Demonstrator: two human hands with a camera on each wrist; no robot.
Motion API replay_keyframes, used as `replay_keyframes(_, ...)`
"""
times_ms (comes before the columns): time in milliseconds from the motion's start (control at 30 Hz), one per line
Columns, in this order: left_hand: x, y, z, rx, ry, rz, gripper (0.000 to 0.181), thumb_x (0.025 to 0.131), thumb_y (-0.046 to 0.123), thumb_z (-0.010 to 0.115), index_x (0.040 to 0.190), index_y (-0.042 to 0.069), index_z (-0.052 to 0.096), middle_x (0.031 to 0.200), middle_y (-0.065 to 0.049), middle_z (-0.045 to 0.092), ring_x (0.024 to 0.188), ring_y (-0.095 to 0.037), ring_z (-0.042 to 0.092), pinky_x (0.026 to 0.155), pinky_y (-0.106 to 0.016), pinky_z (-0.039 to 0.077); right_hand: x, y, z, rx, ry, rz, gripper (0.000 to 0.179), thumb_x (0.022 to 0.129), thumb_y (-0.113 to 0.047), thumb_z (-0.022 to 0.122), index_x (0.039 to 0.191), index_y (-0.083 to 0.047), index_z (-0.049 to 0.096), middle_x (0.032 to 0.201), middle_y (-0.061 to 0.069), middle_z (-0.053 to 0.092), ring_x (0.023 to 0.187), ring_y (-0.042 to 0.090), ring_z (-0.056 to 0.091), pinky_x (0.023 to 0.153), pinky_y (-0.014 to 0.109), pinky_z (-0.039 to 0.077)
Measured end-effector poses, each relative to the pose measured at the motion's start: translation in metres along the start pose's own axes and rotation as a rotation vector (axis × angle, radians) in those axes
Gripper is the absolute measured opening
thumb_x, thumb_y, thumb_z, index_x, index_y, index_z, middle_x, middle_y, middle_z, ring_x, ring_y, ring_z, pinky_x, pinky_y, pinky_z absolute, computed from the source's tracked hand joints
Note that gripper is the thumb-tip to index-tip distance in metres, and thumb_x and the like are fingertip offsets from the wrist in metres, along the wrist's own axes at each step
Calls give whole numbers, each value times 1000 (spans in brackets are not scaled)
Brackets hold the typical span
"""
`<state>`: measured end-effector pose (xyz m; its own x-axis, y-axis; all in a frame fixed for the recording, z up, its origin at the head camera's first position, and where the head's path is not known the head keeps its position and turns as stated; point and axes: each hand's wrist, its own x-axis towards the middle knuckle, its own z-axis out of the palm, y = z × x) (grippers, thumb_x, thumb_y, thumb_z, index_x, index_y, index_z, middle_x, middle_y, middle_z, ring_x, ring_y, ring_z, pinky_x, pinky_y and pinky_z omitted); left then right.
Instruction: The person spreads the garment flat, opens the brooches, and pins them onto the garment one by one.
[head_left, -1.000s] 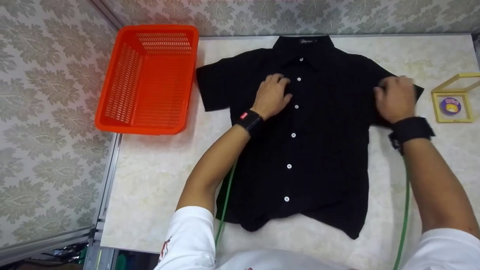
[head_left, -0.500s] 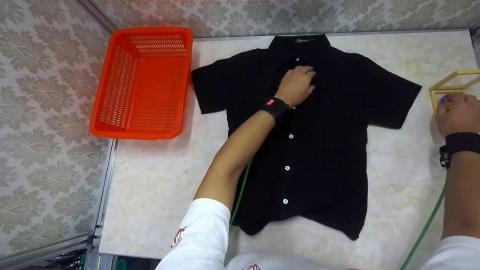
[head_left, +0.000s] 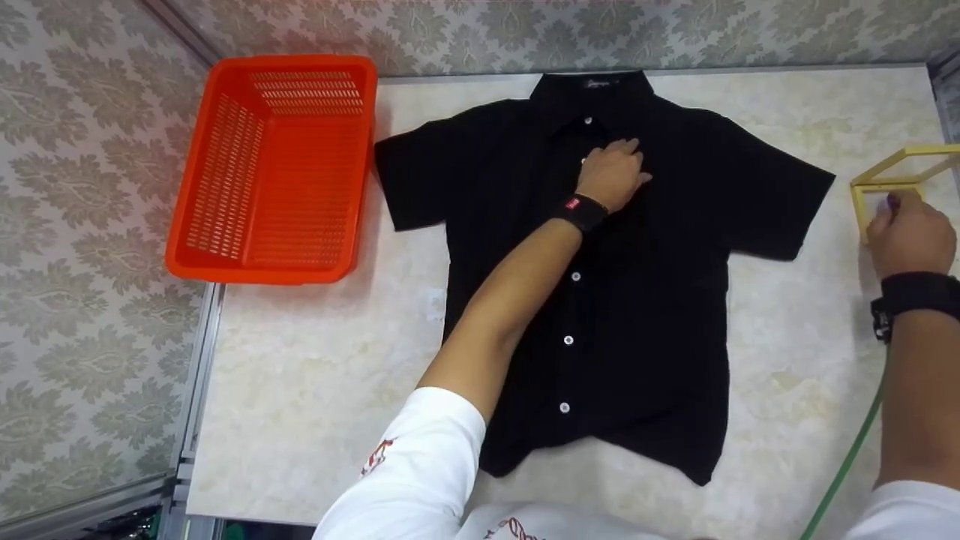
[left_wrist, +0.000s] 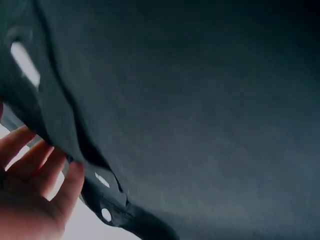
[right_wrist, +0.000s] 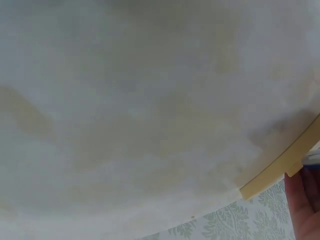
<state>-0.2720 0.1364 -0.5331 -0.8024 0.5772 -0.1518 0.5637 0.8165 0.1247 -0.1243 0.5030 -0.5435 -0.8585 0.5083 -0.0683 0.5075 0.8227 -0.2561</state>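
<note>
A black short-sleeved shirt (head_left: pixel 660 315) with white buttons lies spread front up on the table, collar toward the wall. My left hand (head_left: pixel 613 174) rests on its chest beside the button line, fingers extended. In the left wrist view, the fingers (left_wrist: pixel 72 185) touch the dark cloth near the buttons. Far to the right, my right hand (head_left: pixel 911 232) is at a small yellow-framed box (head_left: pixel 859 214) whose lid stands raised. Its fingertips pinch a round purple badge (head_left: pixel 892 201), mostly hidden by the hand. In the right wrist view, the badge's blue-white edge (right_wrist: pixel 312 159) shows above the fingers.
A red plastic basket (head_left: pixel 300 187) with slotted sides stands at the back left of the pale table (head_left: pixel 315 390). Patterned wall panels (head_left: pixel 90 262) rise behind and at the left. A green cable (head_left: pixel 844 472) hangs from the right wrist.
My right hand has left the shirt's right sleeve, reached the yellow box and taken hold of the badge. My left hand has slid right across the chest, over the button line.
</note>
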Motion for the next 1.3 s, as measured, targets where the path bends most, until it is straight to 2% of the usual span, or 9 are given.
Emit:
replay_keyframes(233,5,1,2,-22,31,-60,34,106,40,49,129,24,68,156,8,42,143,-9,37,109,-30,38,-9,-6,-11,17,-88,127,47,111,-31,29,155,-15,35,154,21,41,140,44,36,113,60,28)
replay_keyframes(367,7,3,3,-13,43,-64,32,104,39,53,128,25,69,154,8,45,139,-10,44,103,-28,42,-12,-8,-14,14,-48,86,45,111,-23,29,154,-16,38,152,23,39,139,43,36,112,59,29)
replay_keyframes(433,8,4,2,-25,56,-71,31,103,40,55,126,25,70,152,8,48,134,-11,49,99,-28,44,-11,-9,-11,28,47,6,43,110,-16,32,152,-13,43,143,26,45,133,44,41,108,58,32)
replay_keyframes(600,10,5,3,-56,99,-117,30,101,40,60,120,21,73,131,5,66,113,-12,61,91,-28,48,-12,-28,-3,189,296,-318,31,103,-10,55,132,-3,64,117,30,64,106,52,55,93,61,40)
replay_keyframes(700,12,5,4,-58,116,-141,28,101,40,60,116,19,72,114,4,70,105,-12,63,89,-29,50,-16,-55,-3,285,341,-451,25,96,-9,67,118,2,71,107,29,69,92,52,59,84,60,41)
replay_keyframes(800,13,7,4,-65,133,-154,25,100,40,62,112,20,72,109,5,71,103,-12,64,87,-29,51,-18,-87,-4,342,333,-519,20,93,-10,72,108,3,74,100,27,72,86,49,60,78,57,41)
replay_keyframes(967,13,10,5,-91,155,-160,23,99,38,64,110,21,75,108,7,72,101,-11,65,85,-28,51,-15,-136,-3,388,236,-539,18,93,-10,72,108,0,76,101,24,73,91,48,61,87,58,40)
replay_keyframes(1167,11,11,5,-80,155,-153,27,99,37,63,119,22,73,115,6,71,104,-11,64,86,-27,51,-10,-177,9,364,157,-581,19,94,-9,69,110,-1,76,102,24,73,91,50,59,88,59,41)
replay_keyframes(1300,10,8,6,-71,182,-159,24,98,37,64,114,22,75,112,7,72,101,-11,65,84,-28,52,-9,-201,21,322,127,-640,18,95,-9,68,109,-1,76,99,23,73,90,49,59,85,58,43)
